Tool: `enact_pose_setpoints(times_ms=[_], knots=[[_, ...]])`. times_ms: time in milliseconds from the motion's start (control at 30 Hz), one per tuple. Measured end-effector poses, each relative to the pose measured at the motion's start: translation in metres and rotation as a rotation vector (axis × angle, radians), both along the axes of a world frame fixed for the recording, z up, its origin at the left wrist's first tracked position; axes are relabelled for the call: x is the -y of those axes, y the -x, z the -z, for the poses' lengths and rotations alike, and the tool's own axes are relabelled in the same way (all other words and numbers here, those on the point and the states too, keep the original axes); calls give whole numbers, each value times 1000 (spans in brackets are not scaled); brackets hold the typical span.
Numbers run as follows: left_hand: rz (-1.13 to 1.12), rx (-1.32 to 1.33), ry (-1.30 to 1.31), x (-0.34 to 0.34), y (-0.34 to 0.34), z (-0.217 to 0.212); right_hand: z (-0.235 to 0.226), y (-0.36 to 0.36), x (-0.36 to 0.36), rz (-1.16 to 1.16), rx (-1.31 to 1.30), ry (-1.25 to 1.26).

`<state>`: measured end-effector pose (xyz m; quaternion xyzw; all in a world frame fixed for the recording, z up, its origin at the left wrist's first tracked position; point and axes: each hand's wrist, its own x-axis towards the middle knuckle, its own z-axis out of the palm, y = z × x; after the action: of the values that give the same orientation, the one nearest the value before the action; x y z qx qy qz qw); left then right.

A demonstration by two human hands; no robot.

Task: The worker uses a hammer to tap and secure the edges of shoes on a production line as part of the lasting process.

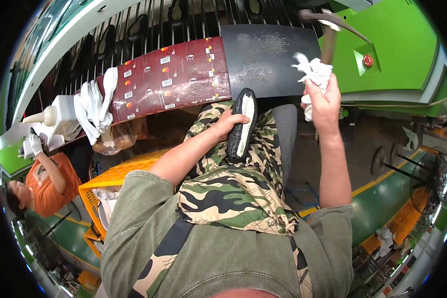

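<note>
My left hand (227, 122) is closed around the side of a black shoe (241, 141), which rests on the camouflage apron (223, 193) over my lap. The shoe lies bottom up, its toe away from me, with a pale strip along its middle. Raised at the right, my right hand (324, 105) grips a hammer (328, 45) whose handle is wrapped in white cloth (317, 72). The hammer's dark curved head is up over the green machine's edge, slightly blurred and well apart from the shoe.
Before me lie a dark red labelled board (169, 77) and a black board (268, 59). White cloth strips (97, 107) and a white nozzle bottle (59, 115) are at the left. Further black shoes (178, 11) stand on metal rollers. A co-worker in orange (52, 184) is far left; a green machine (397, 44) stands right.
</note>
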<state>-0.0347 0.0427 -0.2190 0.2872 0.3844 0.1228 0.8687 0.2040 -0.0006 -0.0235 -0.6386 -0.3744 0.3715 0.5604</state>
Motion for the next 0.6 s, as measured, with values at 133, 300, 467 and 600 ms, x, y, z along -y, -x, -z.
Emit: enact_pose_setpoints(times_ms=[133,300,467,600], knots=[[18,-14,70,2,-2,-2,80,23,32,-167,318,276],[7,-38,57,6,7,-3,19,9,26,-197,35,365],[-30,-35,108,1,3,-8,40,30,39,154,-79,-162],[-48,-30,103,4,4,-5,54,27,58,-390,89,693]])
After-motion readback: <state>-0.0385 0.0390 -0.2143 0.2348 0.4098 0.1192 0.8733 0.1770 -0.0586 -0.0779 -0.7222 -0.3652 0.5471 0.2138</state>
